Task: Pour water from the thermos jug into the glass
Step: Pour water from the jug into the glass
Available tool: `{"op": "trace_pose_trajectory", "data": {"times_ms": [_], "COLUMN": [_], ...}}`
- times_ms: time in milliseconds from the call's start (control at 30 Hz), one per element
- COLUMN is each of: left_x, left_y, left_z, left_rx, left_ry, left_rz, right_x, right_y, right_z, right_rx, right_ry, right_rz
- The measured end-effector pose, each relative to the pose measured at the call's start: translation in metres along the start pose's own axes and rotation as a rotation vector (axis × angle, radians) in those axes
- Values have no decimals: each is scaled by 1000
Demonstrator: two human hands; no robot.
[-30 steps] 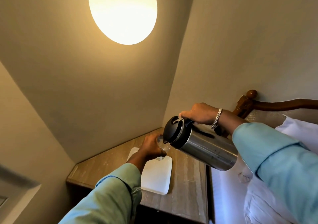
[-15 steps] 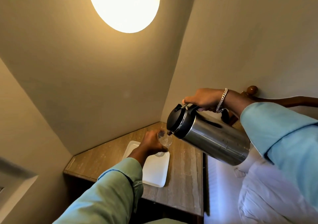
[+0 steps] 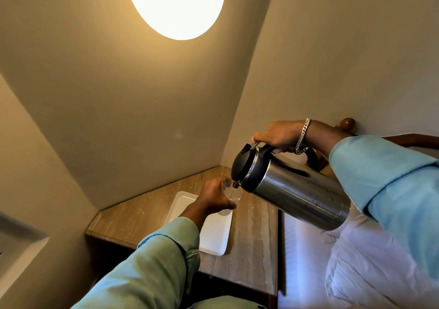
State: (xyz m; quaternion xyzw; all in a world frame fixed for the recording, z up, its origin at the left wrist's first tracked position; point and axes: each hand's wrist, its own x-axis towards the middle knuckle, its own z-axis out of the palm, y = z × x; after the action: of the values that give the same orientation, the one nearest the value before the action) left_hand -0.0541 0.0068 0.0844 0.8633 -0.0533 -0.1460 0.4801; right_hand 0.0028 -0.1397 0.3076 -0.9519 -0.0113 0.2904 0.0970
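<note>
A steel thermos jug [image 3: 297, 192] with a black lid is tipped steeply to the left, its spout right over the rim of a clear glass [image 3: 234, 192]. My right hand [image 3: 276, 136] grips the jug's black handle from above, thumb on the lid lever. My left hand [image 3: 213, 198] is wrapped around the glass and holds it just above a white tray [image 3: 213, 235]. Most of the glass is hidden by my fingers. I cannot make out any water stream.
The white tray lies on a wooden bedside table [image 3: 254, 244] set in a wall corner. To the right are a bed with white linen [image 3: 356, 273] and a wooden headboard knob [image 3: 347, 123]. A round lamp [image 3: 175, 2] glows above.
My right hand has raised the jug's base and tipped it further, bringing the spout down to the glass rim. The left hand keeps the glass over the tray.
</note>
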Motion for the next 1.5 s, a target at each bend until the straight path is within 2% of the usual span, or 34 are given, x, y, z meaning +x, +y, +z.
{"op": "trace_pose_trajectory", "data": {"times_ms": [500,1500], "left_x": [-5,-6], "left_y": [-9,-12], "left_z": [5,9], "left_rx": [25,13], "left_ry": [-44,-40], "left_rz": [-28,-59], "right_x": [0,9], "right_y": [-2,5], "right_z": [4,12], "right_rx": [-17,-86], "right_ry": [-34,-39], "right_rz": [46,12]}}
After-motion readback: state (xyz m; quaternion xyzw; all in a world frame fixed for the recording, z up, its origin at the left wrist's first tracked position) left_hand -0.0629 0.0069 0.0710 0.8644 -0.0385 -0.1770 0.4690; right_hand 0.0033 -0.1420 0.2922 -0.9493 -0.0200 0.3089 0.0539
